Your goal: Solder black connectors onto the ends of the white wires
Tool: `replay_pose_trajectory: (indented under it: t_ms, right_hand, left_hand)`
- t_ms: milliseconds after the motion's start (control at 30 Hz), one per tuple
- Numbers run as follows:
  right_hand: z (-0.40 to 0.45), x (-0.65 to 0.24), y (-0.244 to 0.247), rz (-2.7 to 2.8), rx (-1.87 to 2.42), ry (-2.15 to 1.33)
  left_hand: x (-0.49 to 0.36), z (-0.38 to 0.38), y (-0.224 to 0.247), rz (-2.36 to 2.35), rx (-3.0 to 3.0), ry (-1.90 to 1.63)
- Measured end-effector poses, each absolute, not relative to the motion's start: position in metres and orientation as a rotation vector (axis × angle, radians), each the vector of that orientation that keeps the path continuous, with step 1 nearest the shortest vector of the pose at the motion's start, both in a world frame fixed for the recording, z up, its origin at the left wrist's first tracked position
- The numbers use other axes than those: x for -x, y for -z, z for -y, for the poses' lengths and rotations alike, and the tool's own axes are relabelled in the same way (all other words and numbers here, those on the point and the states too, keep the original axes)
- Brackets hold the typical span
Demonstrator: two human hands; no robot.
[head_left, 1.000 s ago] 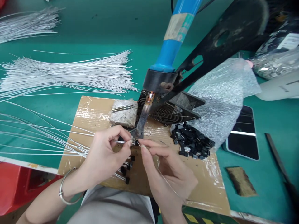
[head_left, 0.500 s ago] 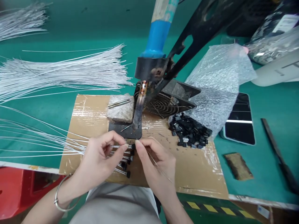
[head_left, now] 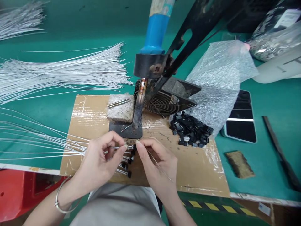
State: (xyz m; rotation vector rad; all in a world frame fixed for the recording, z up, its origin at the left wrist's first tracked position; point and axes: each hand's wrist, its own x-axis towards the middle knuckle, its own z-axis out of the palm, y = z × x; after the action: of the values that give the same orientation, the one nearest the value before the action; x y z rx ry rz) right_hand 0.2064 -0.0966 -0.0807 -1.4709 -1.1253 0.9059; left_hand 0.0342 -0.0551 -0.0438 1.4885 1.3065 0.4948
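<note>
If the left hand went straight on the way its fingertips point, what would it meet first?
Most likely the right hand, which faces the left hand across a narrow gap, with a small black connector between them; depth there is hard to judge.

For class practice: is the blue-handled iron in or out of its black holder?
In: the holder encircles the iron, metal barrel emerging below.
</note>
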Motion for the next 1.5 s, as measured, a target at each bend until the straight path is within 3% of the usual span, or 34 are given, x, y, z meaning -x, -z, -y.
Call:
replay_pose_trajectory:
  t_ms: [400, 567, 633, 867, 1000, 1233, 1500]
  right_hand:
    - [0.104, -0.244, 0.091, 0.990, 1.396, -0.905]
    - [0.113, -0.295, 0.096, 0.819, 1.912, -0.270]
    - [0.117, -0.303, 0.100, 0.896, 2.031, -0.167]
    - [0.114, -0.287, 0.114, 0.929, 1.768, -0.327]
    - [0.109, -0.285, 0.111, 1.023, 1.786, -0.203]
    - [0.109, -0.288, 0.113, 0.680, 1.608, -0.201]
    - [0.111, -0.294, 0.116, 0.705, 1.686, -0.427]
  left_hand:
    - [-0.033, 0.056, 0.045, -1.327, -1.514, -0.517]
    - [-0.032, 0.055, 0.046, -1.329, -1.518, -0.506]
    - [-0.032, 0.054, 0.046, -1.328, -1.523, -0.507]
    - [-0.031, 0.053, 0.047, -1.334, -1.547, -0.489]
    - [-0.030, 0.053, 0.048, -1.345, -1.569, -0.493]
    - [-0.029, 0.055, 0.053, -1.319, -1.580, -0.516]
    - [-0.030, 0.057, 0.053, -1.311, -1.596, -0.516]
